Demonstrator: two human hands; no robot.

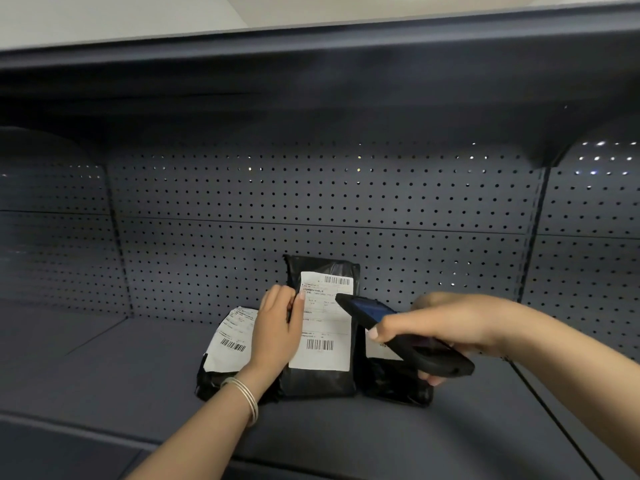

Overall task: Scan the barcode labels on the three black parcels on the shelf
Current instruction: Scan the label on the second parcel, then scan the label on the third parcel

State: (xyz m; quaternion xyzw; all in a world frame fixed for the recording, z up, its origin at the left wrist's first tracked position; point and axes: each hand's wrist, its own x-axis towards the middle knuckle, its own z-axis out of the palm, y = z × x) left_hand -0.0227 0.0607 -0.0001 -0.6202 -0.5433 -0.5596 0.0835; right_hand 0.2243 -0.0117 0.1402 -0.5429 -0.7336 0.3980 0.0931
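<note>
Your left hand (277, 327) is holding the middle parcel (322, 327) upright near the shelf (346, 431) back edge; your right hand (440, 323) is gripping the scanner (405, 337). It is perhaps covering the right parcel (394, 382) label, risking a wrong read.

Three glossy black plastic parcels (320, 379) carry white paper labels (323, 327) printed with black striped barcodes (319, 345). Dark blue-grey metal shelf (138, 368); matching back panel (311, 202) dotted with regular holes. Black handheld scanner (412, 341), blue screen.
</note>
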